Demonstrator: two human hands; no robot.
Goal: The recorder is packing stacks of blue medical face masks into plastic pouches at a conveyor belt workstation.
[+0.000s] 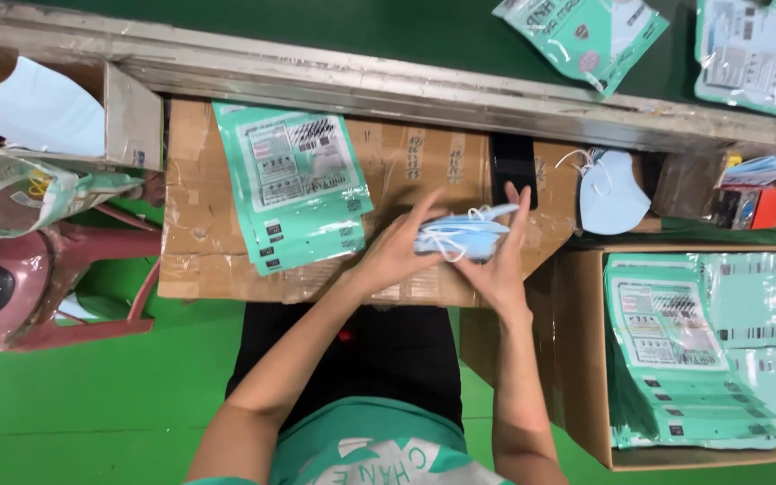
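Between both palms: blue mask stack (462, 235), left hand (399, 253), right hand (502, 260) fingers grasping it.

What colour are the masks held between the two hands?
Light blue masks with white ear loops; seen in the head view.

left arm: bare, extended forward from lower left, elbow bent | left hand (397, 251): palm turned inward, fingers (424, 211) extended and closed against a held stack | right arm: bare, extended forward from lower right | right hand (500, 260): palm facing left hand, fingers upright, pressing opposite side | hands: close together, near centre
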